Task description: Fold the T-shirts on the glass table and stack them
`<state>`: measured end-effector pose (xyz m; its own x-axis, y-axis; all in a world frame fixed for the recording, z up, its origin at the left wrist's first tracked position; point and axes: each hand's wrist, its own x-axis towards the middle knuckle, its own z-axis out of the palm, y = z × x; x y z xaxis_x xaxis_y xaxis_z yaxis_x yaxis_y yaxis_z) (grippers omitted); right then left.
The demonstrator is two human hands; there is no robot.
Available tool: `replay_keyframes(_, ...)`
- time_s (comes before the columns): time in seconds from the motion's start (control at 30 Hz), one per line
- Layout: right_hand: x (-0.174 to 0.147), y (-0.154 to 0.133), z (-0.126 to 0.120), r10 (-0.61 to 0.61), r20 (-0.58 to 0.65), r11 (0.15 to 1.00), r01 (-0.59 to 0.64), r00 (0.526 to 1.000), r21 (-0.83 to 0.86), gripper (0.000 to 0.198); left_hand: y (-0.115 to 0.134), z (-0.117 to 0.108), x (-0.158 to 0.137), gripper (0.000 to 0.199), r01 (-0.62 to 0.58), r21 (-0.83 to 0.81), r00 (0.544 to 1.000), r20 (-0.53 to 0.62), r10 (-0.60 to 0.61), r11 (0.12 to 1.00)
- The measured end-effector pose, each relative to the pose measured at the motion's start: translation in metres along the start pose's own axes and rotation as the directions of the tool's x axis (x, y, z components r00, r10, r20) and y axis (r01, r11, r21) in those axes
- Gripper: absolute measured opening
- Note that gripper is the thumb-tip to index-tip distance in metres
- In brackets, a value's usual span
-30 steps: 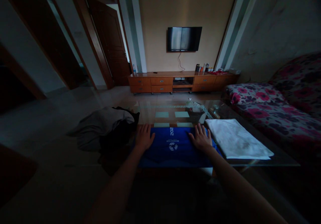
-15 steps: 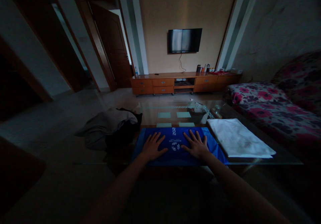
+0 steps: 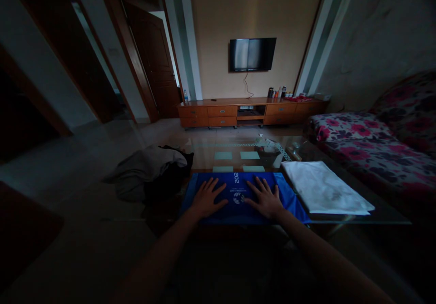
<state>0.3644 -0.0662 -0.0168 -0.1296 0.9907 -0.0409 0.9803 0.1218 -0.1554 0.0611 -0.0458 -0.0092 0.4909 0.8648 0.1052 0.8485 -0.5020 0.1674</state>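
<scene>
The blue cloth (image 3: pixel 235 212) lies flat and folded on the near edge of the glass counter (image 3: pixel 384 215), right in front of the person, with white marks (image 3: pixel 236 178) printed on it. The left hand (image 3: pixel 206 200) and the right hand (image 3: pixel 268 200) both lie on top of it, palms down, side by side with a gap between them. The fingers on both hands are spread wide and have hold of nothing; they just rest on the cloth. The step looks like pressing the cloth smooth. To do that well, it helps to push down softly with the whole palm and slide the hands slowly out from the middle, so any bumps go to the sides. The right side of the cloth sticks out in a slanted flap past the right hand, so that part may need a gentle tug to sit neat. Too hard a push could drag the cloth crooked or bunch it up. The folded white cloth (image 3: pixel 325 188) is just beside it on the right, so the right hand should take care not to bump it. On the left is a messy heap of grey cloth (image 3: pixel 143 168) and black cloth (image 3: pixel 165 183).
</scene>
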Motion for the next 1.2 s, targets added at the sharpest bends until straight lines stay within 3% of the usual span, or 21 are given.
replay_keyframes(0.1, 0.000, 0.027, 0.005, 0.169, -0.084, 0.984, -0.172, 0.982, -0.036, 0.071, -0.020, -0.003, -0.009, 0.057, 0.114, 0.049, 0.992, -0.053, -0.111, 0.992)
replay_keyframes(0.23, -0.006, 0.057, 0.015, 0.297, -0.065, 0.953, -0.300, 0.953, -0.034, 0.083, -0.041, 0.002, -0.023, 0.062, 0.167, 0.047, 0.986, 0.008, -0.168, 0.985)
replay_keyframes(0.47, -0.001, 0.062, 0.018, 0.263, -0.085, 0.964, -0.266, 0.961, -0.021, 0.086, -0.047, 0.004, -0.019, 0.069, 0.175, 0.034, 0.984, 0.010, -0.175, 0.984)
replay_keyframes(0.63, -0.001, 0.053, 0.011, 0.190, -0.161, 0.980, -0.198, 0.968, -0.035, 0.080, -0.026, 0.000, -0.011, 0.057, 0.109, 0.061, 0.990, -0.101, -0.102, 0.992)
replay_keyframes(0.73, -0.007, 0.047, 0.015, 0.097, -0.124, 0.994, -0.102, 0.988, -0.034, 0.074, -0.010, 0.006, -0.013, 0.053, -0.019, 0.022, 0.999, -0.034, 0.020, 1.000)
replay_keyframes(0.83, -0.012, 0.045, 0.021, 0.116, -0.079, 0.993, -0.118, 0.990, -0.025, 0.071, -0.004, 0.011, -0.017, 0.054, -0.063, -0.020, 0.997, 0.048, 0.064, 0.998)
replay_keyframes(1.0, -0.015, 0.044, 0.022, 0.108, -0.095, 0.993, -0.112, 0.990, -0.032, 0.080, -0.005, 0.006, -0.019, 0.065, -0.033, -0.036, 0.997, 0.067, 0.035, 0.999)
replay_keyframes(1.2, -0.026, 0.036, 0.020, 0.107, -0.135, 0.993, -0.112, 0.985, -0.025, 0.086, -0.004, 0.004, -0.027, 0.091, 0.142, -0.022, 0.990, 0.027, -0.142, 0.990)
